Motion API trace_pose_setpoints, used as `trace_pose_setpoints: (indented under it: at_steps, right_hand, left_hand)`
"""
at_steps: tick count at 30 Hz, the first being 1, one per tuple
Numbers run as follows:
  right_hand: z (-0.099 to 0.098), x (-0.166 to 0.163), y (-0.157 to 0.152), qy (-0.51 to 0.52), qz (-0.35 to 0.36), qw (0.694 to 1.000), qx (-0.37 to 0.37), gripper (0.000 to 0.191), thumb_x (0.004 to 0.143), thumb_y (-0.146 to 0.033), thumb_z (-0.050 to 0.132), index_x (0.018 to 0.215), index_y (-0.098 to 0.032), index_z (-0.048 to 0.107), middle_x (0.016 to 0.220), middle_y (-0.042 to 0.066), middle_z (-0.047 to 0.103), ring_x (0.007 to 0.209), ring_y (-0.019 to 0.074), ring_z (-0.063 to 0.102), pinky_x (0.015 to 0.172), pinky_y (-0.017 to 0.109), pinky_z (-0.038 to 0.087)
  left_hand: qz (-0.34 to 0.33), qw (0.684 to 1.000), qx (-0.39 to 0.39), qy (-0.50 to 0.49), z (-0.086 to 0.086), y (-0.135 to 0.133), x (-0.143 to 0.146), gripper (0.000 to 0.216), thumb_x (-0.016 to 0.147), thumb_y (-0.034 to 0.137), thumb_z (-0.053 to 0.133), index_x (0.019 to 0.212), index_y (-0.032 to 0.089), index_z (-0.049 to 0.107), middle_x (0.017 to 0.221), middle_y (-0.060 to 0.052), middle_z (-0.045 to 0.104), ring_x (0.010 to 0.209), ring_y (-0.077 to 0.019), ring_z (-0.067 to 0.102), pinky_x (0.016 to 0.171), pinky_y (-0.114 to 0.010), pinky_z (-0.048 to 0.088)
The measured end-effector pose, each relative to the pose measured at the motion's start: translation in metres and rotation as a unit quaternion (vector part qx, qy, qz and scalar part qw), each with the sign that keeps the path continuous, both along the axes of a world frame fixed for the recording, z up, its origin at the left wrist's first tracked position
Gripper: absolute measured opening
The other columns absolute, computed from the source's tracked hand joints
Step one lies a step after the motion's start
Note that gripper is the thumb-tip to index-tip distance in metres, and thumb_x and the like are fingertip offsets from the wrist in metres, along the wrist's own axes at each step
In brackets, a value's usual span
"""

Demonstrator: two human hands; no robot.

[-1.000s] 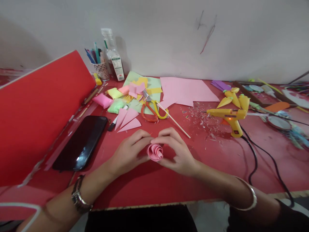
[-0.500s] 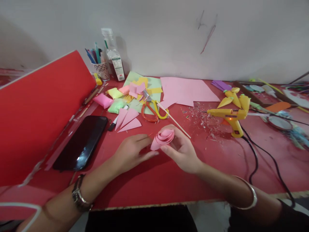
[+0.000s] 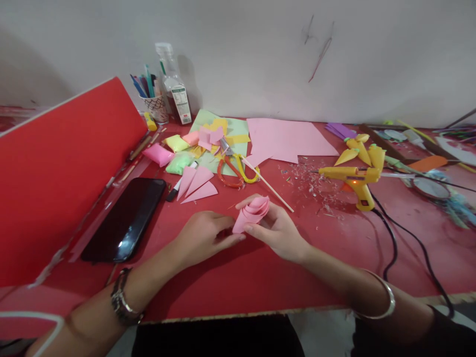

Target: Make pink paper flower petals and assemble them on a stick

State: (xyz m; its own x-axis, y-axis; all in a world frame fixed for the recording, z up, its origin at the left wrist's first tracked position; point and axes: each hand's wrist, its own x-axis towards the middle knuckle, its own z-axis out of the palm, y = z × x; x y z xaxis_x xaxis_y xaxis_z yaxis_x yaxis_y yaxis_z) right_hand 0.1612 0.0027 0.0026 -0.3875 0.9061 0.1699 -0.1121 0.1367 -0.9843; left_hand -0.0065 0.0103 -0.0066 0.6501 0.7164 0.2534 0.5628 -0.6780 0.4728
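Panel of flat, bright red material with a pale edge slants at the far left. Beside it lies a rectangular black phone with a glossy screen; farther back, a patterned cup of pens stands near a clear glass bottle of dark liquid. Next come three flat pink paper wedges fanned out on the red tabletop. The left hand is just nearer, fingers curled and thumb reaching right, with scissors with orange and yellow handles beyond it. In the middle, raised above the tabletop, is a rolled, layered pink paper flower. Its lower tip comes between the left thumb and fingers; I cannot tell whether they pinch it. The right hand clamps it, thumb on the near side, fingers behind. It should be feather-light, springy and easily creased, its coils apt to unwind if released or flatten if squeezed; the narrower lower end looks the safest hold, leaving the outer curls free. Farther right rests a yellow plastic glue gun.
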Motion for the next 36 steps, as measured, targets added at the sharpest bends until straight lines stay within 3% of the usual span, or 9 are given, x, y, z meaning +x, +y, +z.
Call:
trace_pose_setpoints:
  at_steps: [9,20,26,36]
  right_hand:
    - [-0.0001,0.0009,0.0006,0.011,0.028,1.0,-0.007,0.018,0.068,-0.018,0.06,0.086,-0.018,0.057,0.09,0.002,0.051,0.085,0.0104,0.054,0.078,0.024,0.045]
    - [0.0004,0.0003,0.0015,-0.052,0.052,0.996,-0.043,0.019,0.07,-0.019,0.055,0.088,-0.015,0.059,0.085,0.003,0.062,0.077,0.0112,0.057,0.072,0.026,0.047]
    - [0.0025,-0.0006,0.0032,-0.08,0.044,0.995,-0.037,0.02,0.072,-0.024,0.053,0.088,-0.014,0.06,0.071,0.001,0.06,0.062,0.0096,0.055,0.063,0.026,0.048]
    - [-0.0034,-0.0013,0.0026,-0.098,0.034,0.994,-0.029,0.019,0.071,-0.021,0.055,0.088,-0.016,0.059,0.085,0.003,0.061,0.075,0.0113,0.058,0.071,0.026,0.047]
  left_hand:
    - [-0.061,0.994,-0.089,0.0,0.0012,-0.0001,0.0002,0.031,0.086,0.033,0.033,0.077,0.014,0.056,0.069,-0.004,0.063,0.057,-0.0121,0.055,0.054,-0.021,0.038]
    - [-0.088,0.967,-0.223,-0.082,0.0037,0.0005,0.0002,0.025,0.083,0.025,0.042,0.066,0.013,0.057,0.057,0.002,0.06,0.046,-0.0058,0.05,0.05,-0.015,0.037]
    - [-0.078,0.966,-0.23,-0.089,0.0036,0.0005,0.0002,0.03,0.084,0.026,0.04,0.062,0.014,0.056,0.054,0.003,0.058,0.045,-0.0052,0.049,0.051,-0.015,0.037]
    - [-0.017,0.987,-0.16,0.009,0.0065,-0.0007,0.0046,0.031,0.083,0.027,0.04,0.062,0.014,0.058,0.054,0.0,0.06,0.048,-0.0089,0.053,0.049,-0.017,0.036]
